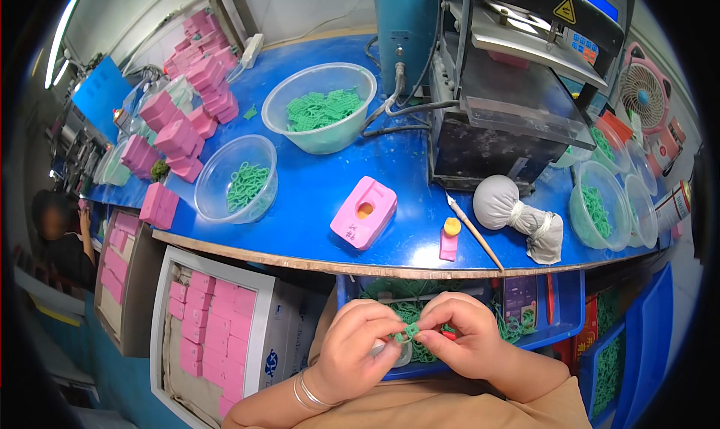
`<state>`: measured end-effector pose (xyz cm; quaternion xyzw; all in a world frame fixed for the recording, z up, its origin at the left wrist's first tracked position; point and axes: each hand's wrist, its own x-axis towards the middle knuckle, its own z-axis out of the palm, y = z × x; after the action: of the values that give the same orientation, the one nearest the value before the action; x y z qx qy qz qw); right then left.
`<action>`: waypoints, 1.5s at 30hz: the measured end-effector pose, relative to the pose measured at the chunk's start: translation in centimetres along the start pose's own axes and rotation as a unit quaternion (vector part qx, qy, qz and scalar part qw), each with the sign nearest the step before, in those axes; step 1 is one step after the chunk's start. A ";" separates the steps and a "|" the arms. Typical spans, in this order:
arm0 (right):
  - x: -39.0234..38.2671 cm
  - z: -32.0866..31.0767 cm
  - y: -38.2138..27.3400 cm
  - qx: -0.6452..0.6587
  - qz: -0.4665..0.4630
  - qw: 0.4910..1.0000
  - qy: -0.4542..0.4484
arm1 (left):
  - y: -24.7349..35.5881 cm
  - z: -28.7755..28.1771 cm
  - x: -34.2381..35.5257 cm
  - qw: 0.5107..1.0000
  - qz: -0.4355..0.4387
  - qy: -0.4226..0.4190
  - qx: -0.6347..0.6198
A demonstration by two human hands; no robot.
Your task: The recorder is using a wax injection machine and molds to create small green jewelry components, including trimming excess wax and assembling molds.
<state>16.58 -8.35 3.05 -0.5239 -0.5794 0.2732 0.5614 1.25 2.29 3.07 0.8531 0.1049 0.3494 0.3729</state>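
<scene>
Above the open blue drawer, my two hands meet at a small green openwork piece, which looks like moulded wax. My left hand pinches it from one side with thumb and forefinger. From the other side my right hand holds it between its fingertips. A bit of something red shows by the right fingers, too little to name. Tangled green pieces lie in the drawer, partly hidden by my hands. Beyond them on the blue table rests a pink rubber mould block with an orange-lined hole.
Clear bowls of green pieces stand left and right. Pink mould blocks are stacked far left and fill a box below. A press-like machine stands behind a pen-like tool and a tied cloth pouch. Another person sits far left.
</scene>
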 end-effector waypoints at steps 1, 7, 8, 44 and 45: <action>0.0 0.0 0.1 0.011 -0.004 1.000 0.011 | 0.0 0.1 -0.1 1.000 0.009 0.004 -0.002; 0.4 -1.7 -0.8 -0.285 -0.055 0.949 0.125 | -0.1 0.5 -0.8 0.932 -0.214 -0.008 -0.292; 0.5 -2.3 -0.9 -0.375 -0.036 0.912 0.163 | -0.2 0.5 -0.9 0.934 -0.198 0.004 -0.298; -0.4 -1.8 -2.2 -0.123 -0.147 0.982 0.006 | 0.9 -0.4 -0.4 0.995 -0.026 -0.093 0.031; -0.2 -1.6 -2.1 -0.117 -0.161 0.980 0.015 | 0.9 -0.4 -0.4 0.995 -0.011 -0.088 0.040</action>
<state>17.42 -9.61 5.25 -0.4898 -0.6759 0.1018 0.5412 0.58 1.74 3.68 0.8935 0.0950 0.2649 0.3499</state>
